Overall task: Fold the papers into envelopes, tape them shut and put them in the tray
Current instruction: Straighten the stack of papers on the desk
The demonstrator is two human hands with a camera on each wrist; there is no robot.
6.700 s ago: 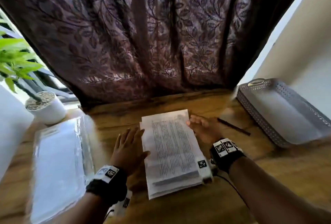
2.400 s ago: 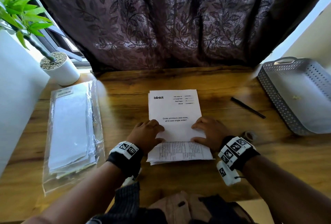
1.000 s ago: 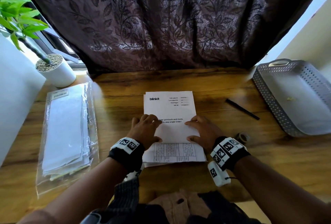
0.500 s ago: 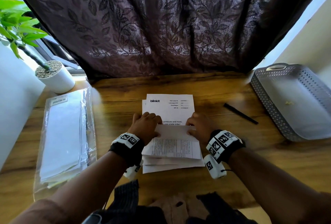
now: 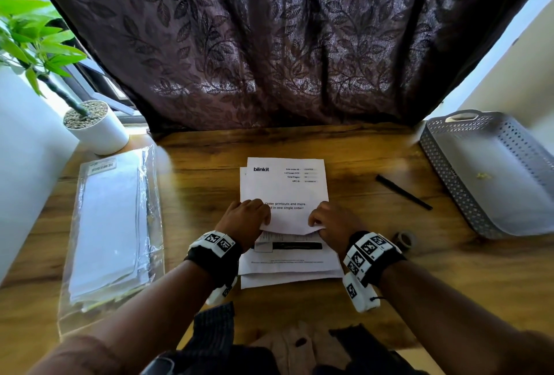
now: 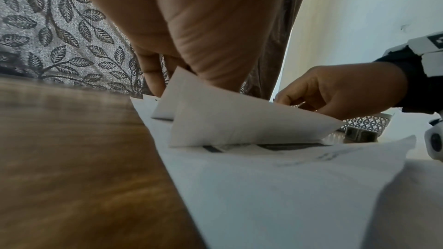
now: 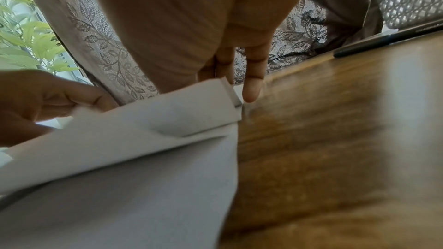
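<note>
A stack of white printed papers (image 5: pixel 290 268) lies in the middle of the wooden table. Its top sheet (image 5: pixel 284 188), headed "blinkit", is curled over from its near edge towards the far edge. My left hand (image 5: pixel 250 217) pinches that lifted edge at the left and my right hand (image 5: pixel 328 220) pinches it at the right. In the left wrist view the bent sheet (image 6: pixel 239 126) arches over the stack, with the right hand (image 6: pixel 335 92) beyond it. The right wrist view shows the sheet's corner (image 7: pixel 203 105) under my fingers (image 7: pixel 251 86). The grey perforated tray (image 5: pixel 446 170) stands at the right.
A roll of tape (image 5: pixel 404 238) lies just right of my right wrist. A black pen (image 5: pixel 403 191) lies between the papers and the tray. A clear plastic packet of white sheets (image 5: pixel 111 224) lies at the left, a white plant pot (image 5: pixel 96 130) behind it, a dark curtain (image 5: pixel 269 44) at the back.
Both hands have lifted the top sheet's near edge and carried it farther away from me. The sheet below, with a black bar on it, now shows.
</note>
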